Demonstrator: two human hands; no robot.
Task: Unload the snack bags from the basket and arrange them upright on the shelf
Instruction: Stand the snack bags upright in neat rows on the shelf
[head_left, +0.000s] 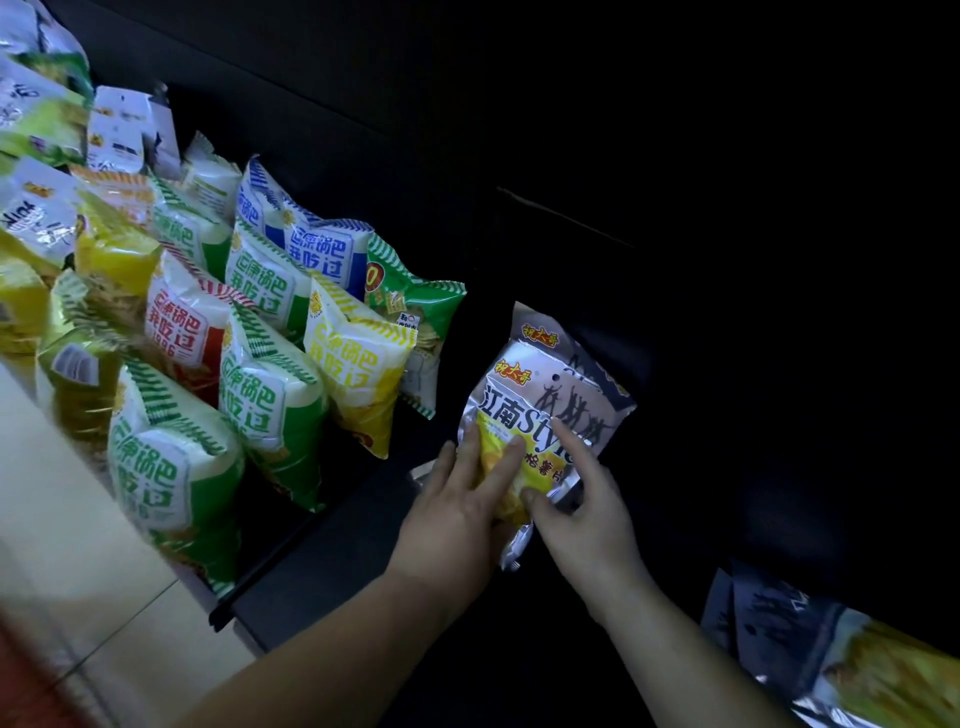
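While left hand (457, 504) presses flat fingers on the silver-and-yellow chip bag (540, 400) and right hand (587, 509) lays forefinger and thumb on it (grip unclear), bag leans on the dark shelf (343, 545) just above both hands; risk: slippery foil slumps forward if released off-square.

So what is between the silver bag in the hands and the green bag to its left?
Nothing: the head view shows only a narrow strip of bare dark shelf between the silver bag and the green bag.
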